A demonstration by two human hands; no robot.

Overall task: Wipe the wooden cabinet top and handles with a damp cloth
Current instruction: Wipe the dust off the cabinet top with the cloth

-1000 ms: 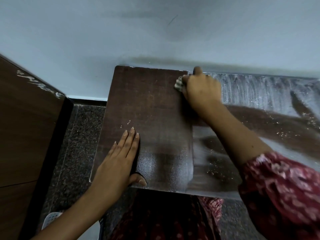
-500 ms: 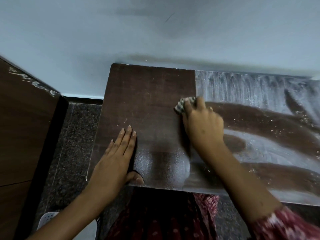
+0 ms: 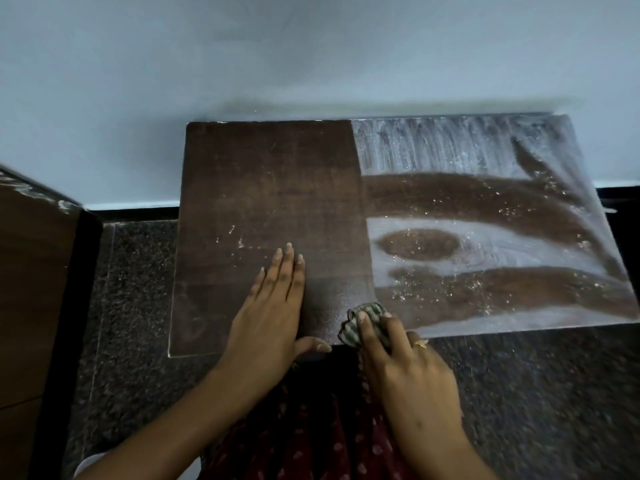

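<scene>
Striped green-and-white cloth, bunched into a wad, sits at the front edge of the wooden cabinet top, right on the line between the dark cleaned left part and the dusty, streaked right part. The right hand grips it, fingers curled over the top of the wad. The left hand lies open and flat on the cleaned wood, palm down, thumb hooked over the front edge, touching no cloth.

Soft, light and limp, the cloth will likely fold and slide under the fingers (damp fabric drags more on dusty wood), so holding it as a wad under a pressing palm looks the sound way to take it. The top itself looks stiff and fixed; it wants pressure, not care.

Against the picture 1.0 s ago, the right hand and cloth have come from the back edge by the wall down to the front edge, 1 full stroke along the boundary. The left hand has stayed put.
</scene>
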